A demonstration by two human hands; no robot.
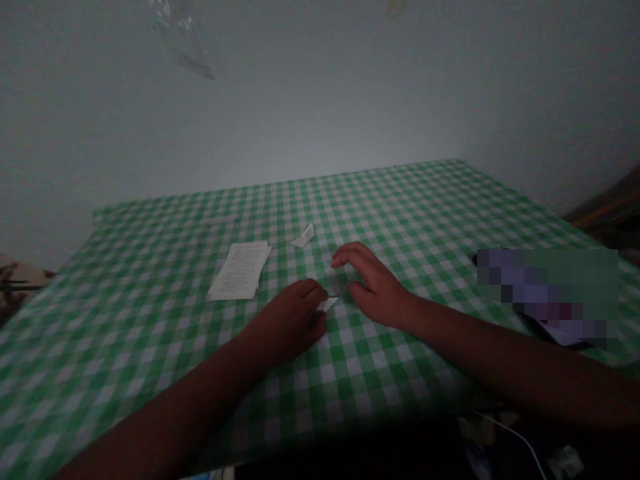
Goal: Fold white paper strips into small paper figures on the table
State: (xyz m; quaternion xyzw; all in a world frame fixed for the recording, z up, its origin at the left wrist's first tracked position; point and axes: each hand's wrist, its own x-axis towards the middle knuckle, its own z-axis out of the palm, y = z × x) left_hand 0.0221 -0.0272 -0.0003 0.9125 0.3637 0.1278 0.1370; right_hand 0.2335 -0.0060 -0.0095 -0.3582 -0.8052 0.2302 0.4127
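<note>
My left hand (295,317) is low over the checked tablecloth, its fingers closed on a small piece of printed paper (329,304). Most of that paper is hidden under the fingers; one pointed corner sticks out to the right. Just to the right, my right hand (373,283) holds nothing, its thumb and fingers apart and curved toward the paper. Left of my hands lies a stack of printed sheets (239,270), its edges slightly uneven. Farther back, a small folded piece of paper (303,236) lies by itself on the cloth.
A green and white checked tablecloth (400,207) covers the table, which stands against a pale wall (320,100). On the right lies a dark-edged flat device (560,332), mostly blurred out. A white cable (520,437) hangs below the front edge. Clear plastic (185,40) hangs on the wall.
</note>
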